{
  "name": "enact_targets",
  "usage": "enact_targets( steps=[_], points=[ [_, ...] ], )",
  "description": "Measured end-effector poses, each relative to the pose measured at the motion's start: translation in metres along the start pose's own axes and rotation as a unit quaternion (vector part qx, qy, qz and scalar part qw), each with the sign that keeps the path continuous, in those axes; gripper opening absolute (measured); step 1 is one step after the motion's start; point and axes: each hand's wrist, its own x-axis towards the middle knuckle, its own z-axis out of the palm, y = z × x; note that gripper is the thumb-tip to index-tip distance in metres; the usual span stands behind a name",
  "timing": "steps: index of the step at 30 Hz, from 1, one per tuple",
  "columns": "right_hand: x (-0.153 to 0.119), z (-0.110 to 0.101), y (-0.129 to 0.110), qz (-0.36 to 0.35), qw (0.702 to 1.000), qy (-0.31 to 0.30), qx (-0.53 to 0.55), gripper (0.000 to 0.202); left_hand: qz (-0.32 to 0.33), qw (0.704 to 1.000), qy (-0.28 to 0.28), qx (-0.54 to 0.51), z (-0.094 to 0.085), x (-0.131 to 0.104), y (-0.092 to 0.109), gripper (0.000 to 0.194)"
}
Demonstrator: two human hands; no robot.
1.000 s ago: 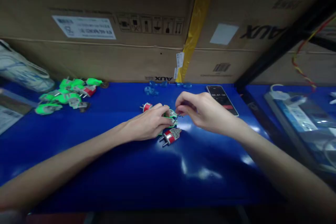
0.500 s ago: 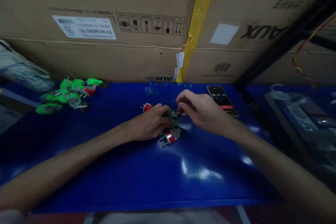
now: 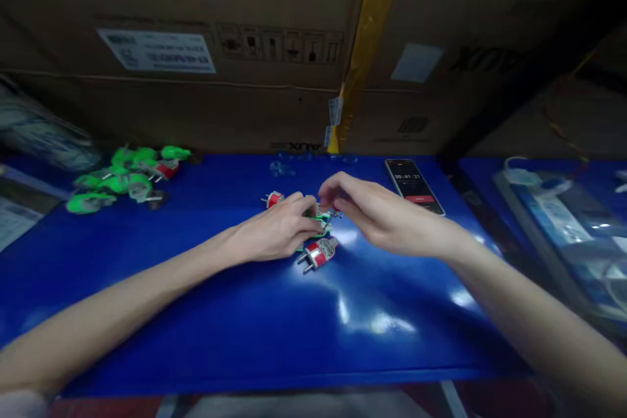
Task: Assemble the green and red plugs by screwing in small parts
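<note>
Near the middle of the blue table, my left hand (image 3: pixel 274 230) is closed around a small green plastic piece (image 3: pixel 322 225), most of it covered by the fingers. From the right, my right hand (image 3: pixel 379 212) arches over that piece. Its thumb and fingers are pinched together at the piece's right side; something thin and dark shows there, too small to name. Just below the left fingertips lies a red and white two-pin plug part (image 3: pixel 319 253), pins pointing lower left. A second red plug part (image 3: pixel 274 199) lies beyond the left hand, partly hidden by it.
Several bright green plug-like pieces (image 3: pixel 125 179) are heaped at the back left. Small clear bluish bits (image 3: pixel 283 168) lie along the back edge. A phone (image 3: pixel 415 186) showing a timer rests behind my right hand. Large cardboard boxes (image 3: pixel 220 111) stand behind the blue table (image 3: pixel 235 326).
My right hand has shifted slightly left, its fingers now curled closer over the green piece. The left hand stays in place. The boxes behind look darker.
</note>
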Motion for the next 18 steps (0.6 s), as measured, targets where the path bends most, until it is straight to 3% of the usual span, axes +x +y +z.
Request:
enact_targets(
  steps=[2,4,12,14,18],
  points=[
    [0.0,-0.007,0.001,-0.053,0.996,-0.055,0.042,0.019,0.006,1.0,0.001,-0.006,0.0,-0.001,-0.001,0.028],
    [0.001,-0.011,0.004,-0.053,0.995,-0.068,0.052,0.017,0.0,1.0,0.007,-0.009,0.0,-0.001,-0.001,0.027],
    [0.001,0.014,0.005,0.091,0.989,0.117,-0.004,0.006,0.002,1.0,0.01,-0.005,0.0,-0.001,0.001,0.028],
    [-0.001,0.011,0.002,0.054,0.995,0.081,0.008,0.01,0.008,1.0,0.011,-0.006,0.001,-0.001,0.0,0.027],
    [-0.002,-0.006,0.002,-0.045,0.993,-0.072,0.084,0.014,0.006,1.0,0.009,-0.009,0.0,-0.001,-0.002,0.027]
  ],
)
